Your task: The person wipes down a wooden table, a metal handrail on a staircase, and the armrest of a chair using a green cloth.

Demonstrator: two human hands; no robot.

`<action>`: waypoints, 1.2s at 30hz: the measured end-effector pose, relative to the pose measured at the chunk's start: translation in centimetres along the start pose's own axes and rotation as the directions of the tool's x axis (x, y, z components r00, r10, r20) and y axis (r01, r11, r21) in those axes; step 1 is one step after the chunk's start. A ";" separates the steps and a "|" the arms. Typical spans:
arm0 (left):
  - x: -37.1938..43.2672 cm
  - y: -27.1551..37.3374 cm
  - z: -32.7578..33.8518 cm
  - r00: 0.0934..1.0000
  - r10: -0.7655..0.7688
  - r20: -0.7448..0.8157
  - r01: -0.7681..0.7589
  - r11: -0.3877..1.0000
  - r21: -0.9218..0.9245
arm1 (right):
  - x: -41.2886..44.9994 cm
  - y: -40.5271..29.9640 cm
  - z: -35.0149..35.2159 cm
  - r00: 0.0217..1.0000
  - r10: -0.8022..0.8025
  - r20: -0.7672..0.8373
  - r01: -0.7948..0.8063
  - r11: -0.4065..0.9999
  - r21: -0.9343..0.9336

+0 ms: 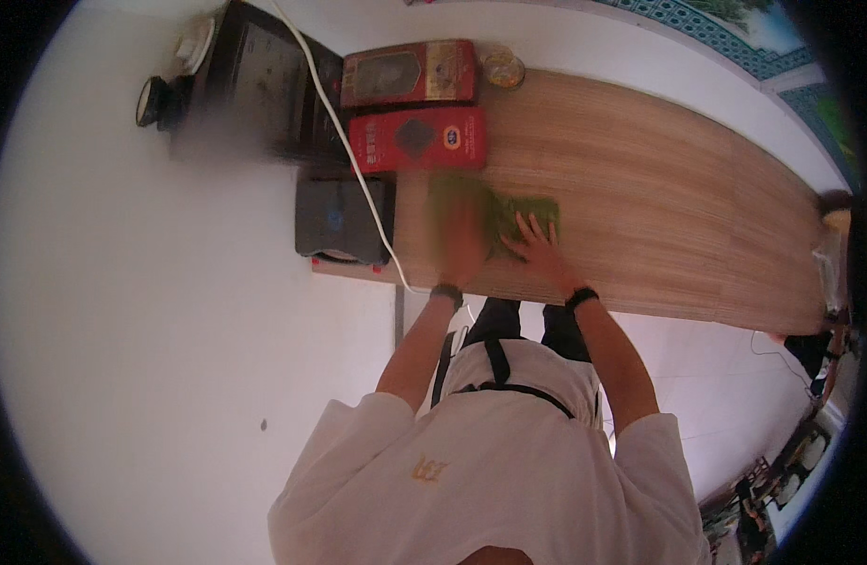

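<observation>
A green cloth [544, 207] lies on the wooden tabletop [638, 191] near its front edge. My right hand [536, 248] rests palm down on the cloth's right part, fingers spread and holding nothing. To its left, my left hand [464, 236] reaches over more green material. That hand's fingers are badly blurred, so whether they grip the material is unclear. I cannot tell if the green on both sides is a single piece. Each wrist wears a dark band.
Two red boxes [418, 139] with writing stand beyond my left hand. A dark grey case [338, 215] and a dark-framed screen [274, 81] are further left. A white cable [327, 99] crosses in front of them. A small round container [504, 68] sits by the wall.
</observation>
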State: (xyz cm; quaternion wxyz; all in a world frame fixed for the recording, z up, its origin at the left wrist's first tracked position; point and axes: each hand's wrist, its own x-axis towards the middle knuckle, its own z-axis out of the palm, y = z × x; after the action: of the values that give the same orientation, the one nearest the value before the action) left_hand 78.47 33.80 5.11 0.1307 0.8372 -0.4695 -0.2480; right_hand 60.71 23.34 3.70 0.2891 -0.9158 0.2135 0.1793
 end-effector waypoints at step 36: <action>-2.3 10.2 9.9 0.832 0.339 0.440 -0.385 0.923 0.018 | -11.7 10.6 6.5 0.718 0.575 -0.393 -0.357 0.788 0.501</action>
State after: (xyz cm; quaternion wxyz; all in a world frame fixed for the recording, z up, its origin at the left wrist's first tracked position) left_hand 64.79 30.59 2.07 0.0246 0.6634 -0.6491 -0.3714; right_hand 44.29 22.82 -0.81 0.3394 -0.7655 0.5437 -0.0566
